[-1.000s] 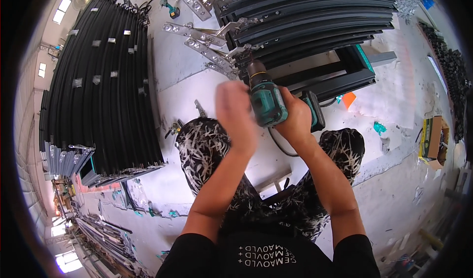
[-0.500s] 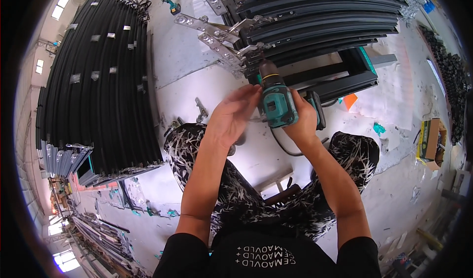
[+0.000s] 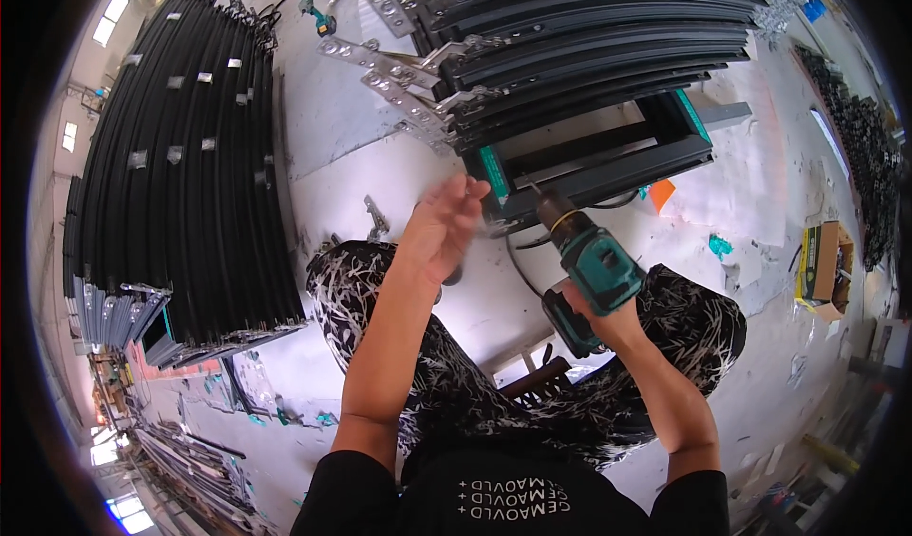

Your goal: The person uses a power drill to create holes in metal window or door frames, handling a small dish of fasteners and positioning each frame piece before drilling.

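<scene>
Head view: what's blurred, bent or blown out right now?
In the head view, the left grip looks soft around the fingers, probably from motion, while the drill reads clearer; also in the head view, the long black bars at left bow with the fisheye, the window at lower left glares white, and the picture's edges fall to black.

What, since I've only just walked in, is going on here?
A person has a teal cordless drill in the right hand, its bit pointing toward a black frame; whether the bit touches it is unclear. The left hand is beside the frame's near left corner, blurred, so I can't tell if it holds anything. Beyond lies a stack of black frames, with silver metal arms jutting out on the left.
</scene>
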`<state>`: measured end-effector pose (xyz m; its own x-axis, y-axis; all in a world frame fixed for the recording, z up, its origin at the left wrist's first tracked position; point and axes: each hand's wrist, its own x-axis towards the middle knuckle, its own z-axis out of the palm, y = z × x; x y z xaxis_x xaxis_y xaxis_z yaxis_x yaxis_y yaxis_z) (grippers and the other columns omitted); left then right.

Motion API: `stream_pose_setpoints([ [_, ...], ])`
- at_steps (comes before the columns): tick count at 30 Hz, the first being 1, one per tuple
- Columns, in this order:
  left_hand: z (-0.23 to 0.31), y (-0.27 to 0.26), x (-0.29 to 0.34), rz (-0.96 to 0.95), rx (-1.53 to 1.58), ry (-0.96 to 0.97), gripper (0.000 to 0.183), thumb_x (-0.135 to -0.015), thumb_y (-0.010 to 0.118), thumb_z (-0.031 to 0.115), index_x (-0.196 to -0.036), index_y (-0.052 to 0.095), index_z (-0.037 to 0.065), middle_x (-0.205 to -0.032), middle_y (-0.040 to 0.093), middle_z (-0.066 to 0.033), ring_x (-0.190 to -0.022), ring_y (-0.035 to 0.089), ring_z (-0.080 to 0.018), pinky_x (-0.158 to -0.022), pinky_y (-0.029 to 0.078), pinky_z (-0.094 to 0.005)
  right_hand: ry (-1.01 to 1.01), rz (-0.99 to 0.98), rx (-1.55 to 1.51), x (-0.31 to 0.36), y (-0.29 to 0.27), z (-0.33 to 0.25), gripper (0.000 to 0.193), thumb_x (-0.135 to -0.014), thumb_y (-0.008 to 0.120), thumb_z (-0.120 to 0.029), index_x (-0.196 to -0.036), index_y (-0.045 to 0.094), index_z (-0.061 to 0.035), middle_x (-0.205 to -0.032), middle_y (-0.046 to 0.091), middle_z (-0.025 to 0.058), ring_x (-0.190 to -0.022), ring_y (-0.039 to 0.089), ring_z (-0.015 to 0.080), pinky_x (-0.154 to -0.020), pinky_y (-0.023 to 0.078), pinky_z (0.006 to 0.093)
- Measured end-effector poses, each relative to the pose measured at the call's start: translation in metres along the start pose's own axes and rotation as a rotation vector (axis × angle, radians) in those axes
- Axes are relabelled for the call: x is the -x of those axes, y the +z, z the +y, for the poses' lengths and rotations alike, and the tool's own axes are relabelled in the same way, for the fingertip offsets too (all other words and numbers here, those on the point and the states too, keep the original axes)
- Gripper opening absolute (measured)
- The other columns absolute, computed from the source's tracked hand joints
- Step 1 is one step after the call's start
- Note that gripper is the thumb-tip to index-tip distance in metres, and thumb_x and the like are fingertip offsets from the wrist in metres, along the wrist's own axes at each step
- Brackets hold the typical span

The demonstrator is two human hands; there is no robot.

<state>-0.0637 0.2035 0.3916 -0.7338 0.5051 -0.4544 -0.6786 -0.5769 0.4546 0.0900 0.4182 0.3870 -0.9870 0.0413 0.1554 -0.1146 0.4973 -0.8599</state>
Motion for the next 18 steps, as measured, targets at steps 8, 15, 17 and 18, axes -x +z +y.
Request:
stream_pose_setpoints([
  [8, -0.024, 0.036, -0.007, 0.089, -0.420, 0.107, 0.024, -0.094, 0.059, 0.028, -0.093, 0.058, 0.004, -0.074, 0.057, -0.0003, -0.058, 0.047, -0.0058, -0.049, 0.035, -0.0175, 0.110, -0.112, -0.239, 0.015, -0.030, -0.009, 0.028, -0.071, 0.070, -0.002, -0.098, 0.064, -0.0014, -0.090, 0.065, 0.0058, -0.077, 0.061, 0.0124, -0.071, 0.049, 0.0229],
  [15, -0.023, 0.047, -0.012, 0.069, -0.503, 0.046, 0.020, -0.095, 0.058, 0.024, -0.094, 0.058, 0.004, -0.072, 0.053, 0.0005, -0.060, 0.043, -0.0061, -0.055, 0.035, -0.0189, -0.171, -0.092, 0.225, 0.013, -0.034, 0.004, 0.023, -0.072, 0.065, -0.011, -0.095, 0.067, -0.0113, -0.094, 0.067, 0.0069, -0.082, 0.064, 0.0256, -0.072, 0.052, 0.0367],
  [17, -0.023, 0.044, -0.015, 0.025, -0.536, 0.049, 0.023, -0.094, 0.058, 0.026, -0.093, 0.057, 0.003, -0.070, 0.051, 0.0011, -0.059, 0.041, -0.0067, -0.056, 0.033, -0.0190, -0.200, -0.095, 0.207, 0.011, -0.033, 0.007, 0.022, -0.073, 0.064, -0.013, -0.095, 0.067, -0.0120, -0.094, 0.067, 0.0061, -0.082, 0.064, 0.0263, -0.071, 0.052, 0.0374],
  [18, -0.023, 0.044, -0.016, 0.027, -0.537, 0.046, 0.023, -0.094, 0.058, 0.026, -0.093, 0.057, 0.003, -0.070, 0.051, 0.0011, -0.059, 0.041, -0.0067, -0.056, 0.033, -0.0190, -0.198, -0.096, 0.205, 0.010, -0.032, 0.010, 0.022, -0.073, 0.064, -0.013, -0.095, 0.067, -0.0120, -0.094, 0.067, 0.0061, -0.082, 0.064, 0.0263, -0.071, 0.052, 0.0374],
])
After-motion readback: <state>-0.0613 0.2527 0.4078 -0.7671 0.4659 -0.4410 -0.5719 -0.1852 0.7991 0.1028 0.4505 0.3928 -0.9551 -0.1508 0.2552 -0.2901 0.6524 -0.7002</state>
